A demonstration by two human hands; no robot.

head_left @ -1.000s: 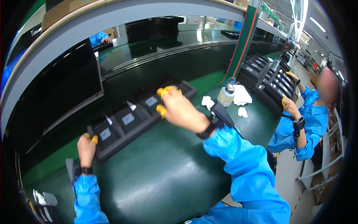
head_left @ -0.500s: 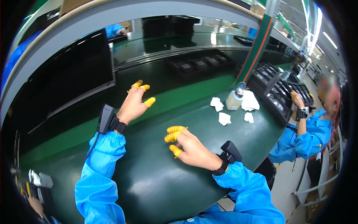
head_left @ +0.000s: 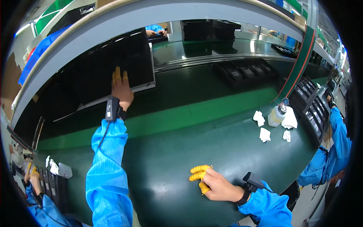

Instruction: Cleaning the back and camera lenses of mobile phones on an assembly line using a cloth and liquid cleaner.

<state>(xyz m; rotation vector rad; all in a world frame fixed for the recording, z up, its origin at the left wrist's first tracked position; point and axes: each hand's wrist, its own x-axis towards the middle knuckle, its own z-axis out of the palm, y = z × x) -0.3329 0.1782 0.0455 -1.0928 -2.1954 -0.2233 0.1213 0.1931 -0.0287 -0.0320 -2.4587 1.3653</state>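
My left hand (head_left: 123,89), with yellow finger cots on its fingertips, reaches forward with fingers stretched out. It lies over a large flat black panel (head_left: 99,56) with a pale front edge. Whether the fingertips touch that panel I cannot tell. Above the near part of the green work table, my right hand (head_left: 215,184) is held with the cotted fingers extended and the thumb apart, nothing between them. Both wrists wear black bands with a small box.
A pump bottle (head_left: 276,116) stands among several white cloth pieces (head_left: 265,134) on the right. Black trays (head_left: 311,106) of parts sit behind it by a green post (head_left: 300,64); another dark tray (head_left: 245,72) lies at the back. Co-workers are at both sides; a grey shelf beam (head_left: 170,10) crosses overhead.
My left hand has moved forward onto the area of the black panel. My right hand has drawn back nearer to me. The view has shifted leftward.
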